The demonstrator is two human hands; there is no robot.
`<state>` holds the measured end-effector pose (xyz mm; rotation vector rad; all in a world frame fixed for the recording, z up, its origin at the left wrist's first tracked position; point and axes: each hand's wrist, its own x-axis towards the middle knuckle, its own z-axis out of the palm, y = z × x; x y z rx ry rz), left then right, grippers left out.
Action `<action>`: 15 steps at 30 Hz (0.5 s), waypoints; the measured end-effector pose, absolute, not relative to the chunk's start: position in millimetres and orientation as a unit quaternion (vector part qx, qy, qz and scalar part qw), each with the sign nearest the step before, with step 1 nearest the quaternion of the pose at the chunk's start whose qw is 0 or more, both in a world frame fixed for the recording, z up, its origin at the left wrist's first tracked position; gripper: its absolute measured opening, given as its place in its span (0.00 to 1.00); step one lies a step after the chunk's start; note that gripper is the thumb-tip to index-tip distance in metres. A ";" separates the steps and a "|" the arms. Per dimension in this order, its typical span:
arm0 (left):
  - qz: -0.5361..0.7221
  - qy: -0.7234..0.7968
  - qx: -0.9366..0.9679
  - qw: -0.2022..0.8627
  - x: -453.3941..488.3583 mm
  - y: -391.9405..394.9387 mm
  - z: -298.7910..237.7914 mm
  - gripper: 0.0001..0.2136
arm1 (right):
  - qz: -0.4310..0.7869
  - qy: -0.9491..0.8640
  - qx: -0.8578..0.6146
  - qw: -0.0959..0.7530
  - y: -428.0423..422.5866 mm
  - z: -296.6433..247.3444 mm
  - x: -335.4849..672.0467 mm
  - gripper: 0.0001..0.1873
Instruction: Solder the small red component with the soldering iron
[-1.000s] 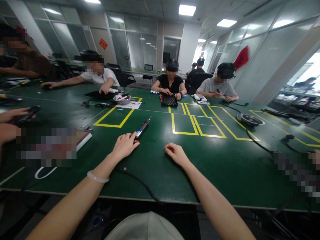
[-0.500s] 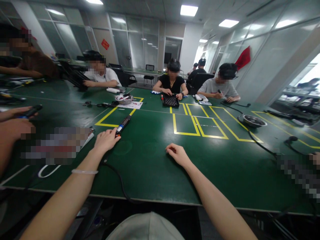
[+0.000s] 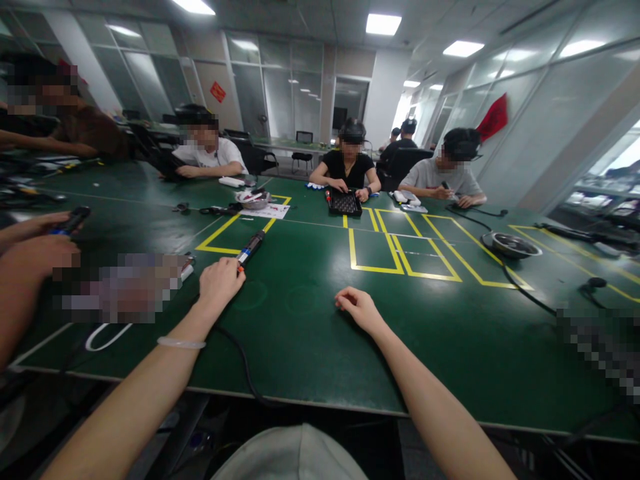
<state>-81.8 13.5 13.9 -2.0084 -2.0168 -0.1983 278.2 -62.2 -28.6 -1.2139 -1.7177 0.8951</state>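
My left hand (image 3: 220, 280) lies closed over the near end of a black electric screwdriver (image 3: 253, 248) with a blue band and a bit of orange. The tool rests on the green table, its far end pointing away and slightly right. A black cord (image 3: 244, 353) runs from under my left wrist over the near table edge. My right hand (image 3: 357, 307) rests on the table to the right, fingers curled in, with nothing visible in them. The underside of each hand is hidden.
Yellow tape outlines (image 3: 377, 269) mark the green table (image 3: 300, 353). A blurred-out flat item (image 3: 130, 287) lies left of my arm. A round metal dish (image 3: 513, 245) and cables lie right. At left, another person's hands (image 3: 45, 247) hold a similar tool. Several people sit opposite, one with a black tray (image 3: 344, 203).
The whole view has shifted slightly, so the scene sits a little further right. My left hand stays on the electric screwdriver, and my right hand keeps its curled pose.
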 end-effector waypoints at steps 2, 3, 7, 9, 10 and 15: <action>-0.088 -0.696 -0.696 0.153 -81.0 13.1 15.6 0.17 | 0.359 -0.682 -0.483 0.416 -61.6 -28.8 278.0 0.10; -0.103 -0.692 -0.698 0.156 -79.9 12.6 16.9 0.18 | 0.359 -0.682 -0.482 0.417 -61.4 -29.1 277.9 0.10; -0.183 -0.658 -0.724 0.099 -63.0 6.6 21.8 0.18 | 0.361 -0.681 -0.479 0.420 -60.6 -30.7 278.3 0.10; -0.213 -0.608 -0.764 0.023 -43.7 -0.4 23.4 0.17 | 0.366 -0.677 -0.480 0.422 -60.3 -31.3 278.9 0.10; -0.223 -0.573 -0.789 -0.019 -31.8 -5.0 23.9 0.17 | 0.368 -0.674 -0.481 0.423 -60.2 -31.3 279.1 0.10; -0.232 -0.421 -0.843 -0.241 33.0 -30.4 25.9 0.18 | 0.384 -0.665 -0.476 0.429 -61.1 -27.6 278.5 0.11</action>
